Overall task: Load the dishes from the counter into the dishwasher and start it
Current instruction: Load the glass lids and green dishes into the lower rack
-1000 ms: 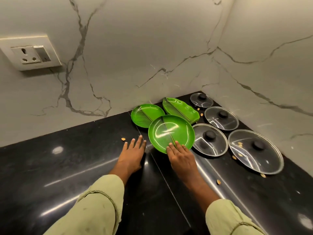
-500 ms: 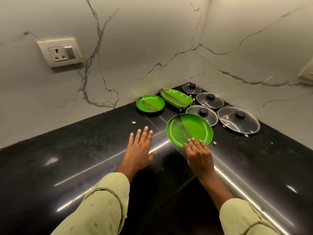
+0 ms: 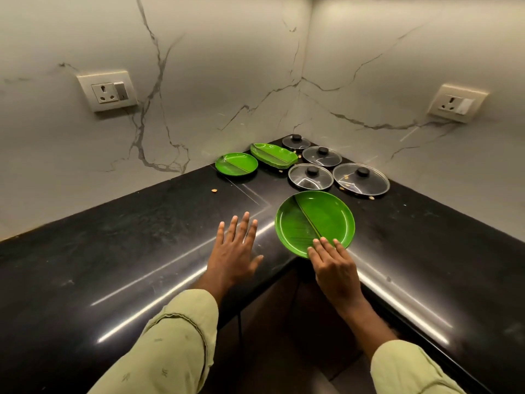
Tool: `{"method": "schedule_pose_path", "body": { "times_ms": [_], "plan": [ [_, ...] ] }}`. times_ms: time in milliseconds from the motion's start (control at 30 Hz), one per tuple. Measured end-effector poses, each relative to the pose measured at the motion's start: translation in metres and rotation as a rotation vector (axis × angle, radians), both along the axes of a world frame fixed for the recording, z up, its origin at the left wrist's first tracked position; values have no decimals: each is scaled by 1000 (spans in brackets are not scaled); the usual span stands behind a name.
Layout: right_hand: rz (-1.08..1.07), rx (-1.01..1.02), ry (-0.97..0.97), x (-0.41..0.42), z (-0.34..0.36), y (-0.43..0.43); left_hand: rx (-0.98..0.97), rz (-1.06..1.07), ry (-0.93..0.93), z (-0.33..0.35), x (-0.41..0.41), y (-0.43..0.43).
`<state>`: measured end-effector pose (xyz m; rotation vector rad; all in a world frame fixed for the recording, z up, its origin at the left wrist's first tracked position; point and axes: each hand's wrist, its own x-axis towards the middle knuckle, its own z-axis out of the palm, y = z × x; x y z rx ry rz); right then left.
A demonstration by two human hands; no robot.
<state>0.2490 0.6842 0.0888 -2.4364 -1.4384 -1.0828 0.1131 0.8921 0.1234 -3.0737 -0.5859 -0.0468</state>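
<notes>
Item under inspection: one large round green plate (image 3: 315,223), glossy, with a raised rim and a leaf-vein pattern. A single dark midrib divides its face into two halves. It lies flat and face up on the black counter (image 3: 113,265), at the inside corner of the L-shaped front edge, with its near rim reaching that edge.

Orientation: the outline is round, so the midrib gives the only axis. It runs from the far rim to the near rim, its far end leaning left towards the back corner and its near end meeting the fingers.

Right hand (image 3: 335,265): flat, fingers straight and together, fingertips resting on the plate's near rim. No finger curls round it; the thumb is not visible.

Left hand (image 3: 235,248): spread wide over the counter just left of the plate, holding nothing. Contact with the surface cannot be told.

Back corner of the counter: a smaller round green plate (image 3: 236,164) of the same pattern, a stack of leaf-shaped green dishes (image 3: 274,155) just beside it, and four glass lids (image 3: 310,176) with black knobs grouped to the right. Crumbs (image 3: 214,190) lie scattered near the back edge and around the lids.

Walls: marble-look panels, one socket plate (image 3: 107,91) at left and another at right
</notes>
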Motion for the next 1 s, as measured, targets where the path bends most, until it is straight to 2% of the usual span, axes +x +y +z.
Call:
{"method": "schedule_pose_path", "body": {
  "times_ms": [333, 700, 1000],
  "plan": [
    [-58, 24, 25, -86, -1, -119, -39, -24, -78, -4, -76, -109],
    [-188, 71, 88, -203, -13, -233, -6, -145, 23, -5, -177, -214],
    [-362, -22, 185, -306, -24, -312, -65, -292, 14, -15, -237, -268]
  ]
}}
